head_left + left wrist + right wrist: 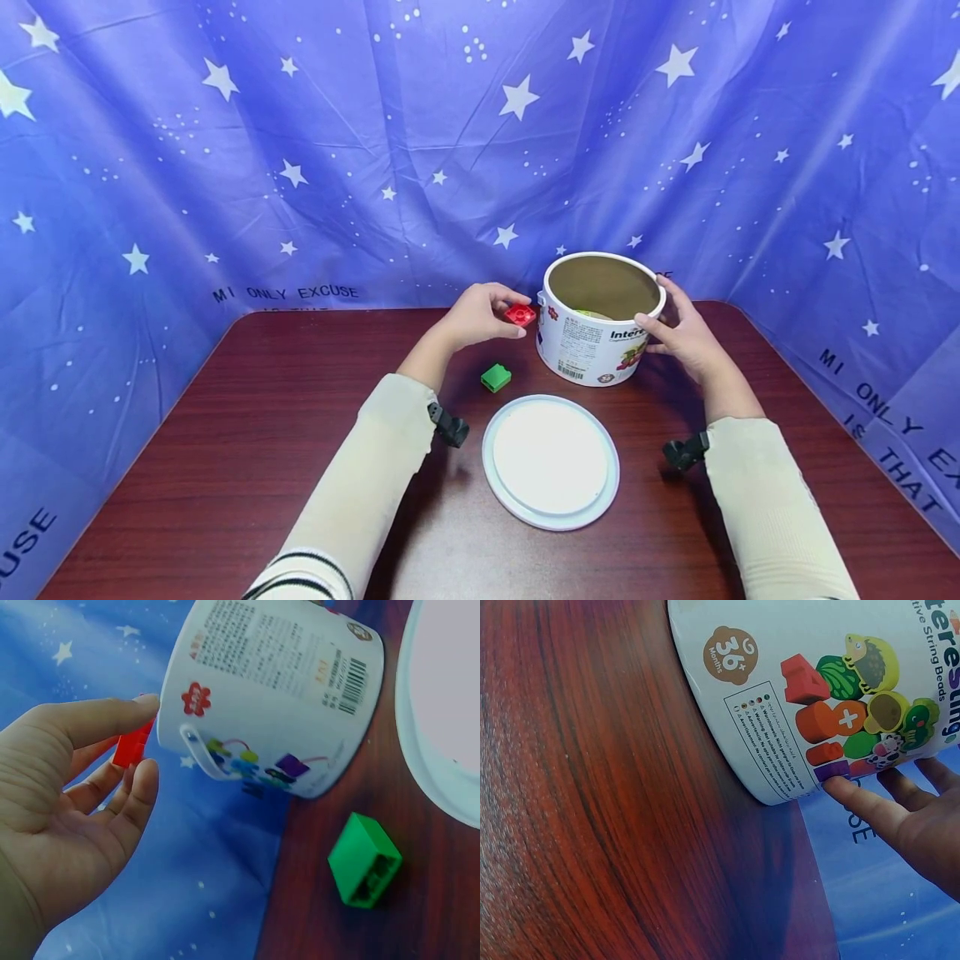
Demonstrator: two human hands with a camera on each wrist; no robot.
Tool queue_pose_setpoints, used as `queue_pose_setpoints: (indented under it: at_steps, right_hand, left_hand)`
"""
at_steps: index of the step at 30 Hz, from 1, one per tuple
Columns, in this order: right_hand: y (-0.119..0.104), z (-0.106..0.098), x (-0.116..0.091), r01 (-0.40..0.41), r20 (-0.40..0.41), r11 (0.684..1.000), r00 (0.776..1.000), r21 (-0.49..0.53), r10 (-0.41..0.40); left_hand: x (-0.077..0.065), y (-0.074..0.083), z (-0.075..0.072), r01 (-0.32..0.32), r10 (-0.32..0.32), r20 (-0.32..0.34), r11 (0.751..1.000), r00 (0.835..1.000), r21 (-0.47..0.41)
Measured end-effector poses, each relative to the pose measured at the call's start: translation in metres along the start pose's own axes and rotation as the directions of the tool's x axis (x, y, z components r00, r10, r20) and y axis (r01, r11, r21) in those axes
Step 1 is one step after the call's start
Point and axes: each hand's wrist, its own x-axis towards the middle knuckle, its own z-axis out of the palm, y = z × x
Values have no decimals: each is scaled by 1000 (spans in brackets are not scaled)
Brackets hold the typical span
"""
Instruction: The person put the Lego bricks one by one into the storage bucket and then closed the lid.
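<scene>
My left hand [477, 318] pinches a red toy brick [521, 314] between thumb and fingertips, just left of a white bucket's rim. The lidless white bucket [573, 340] has printed labels and pictures of string beads; something green-yellow shows inside it. On the bucket's right side my right hand [688, 343] grips near the rim, thumb in front and fingers round the side. A green toy brick [496, 377] lies on the table below my left hand. In the left wrist view the red brick [133, 746] is held close to the bucket's rim, partly hidden by the thumb.
A round white lid [551, 462] lies flat on the dark red wooden table [300, 417], in front of the bucket. Behind the table's back edge hangs a blue curtain [420, 225] with white stars.
</scene>
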Motion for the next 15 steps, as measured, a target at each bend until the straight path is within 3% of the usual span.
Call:
queue_pose_setpoints:
  at_steps: [8,15]
  right_hand:
    - [-3,2,-1,0,3,1000,1000,-5,0]
    - [-2,1,-1,-1,-1,1000,1000,-20,1]
  left_hand:
    - [20,23,5,-58,57,5,998,998,33]
    - [43,39,15,-7,7,-4,999,1000,41]
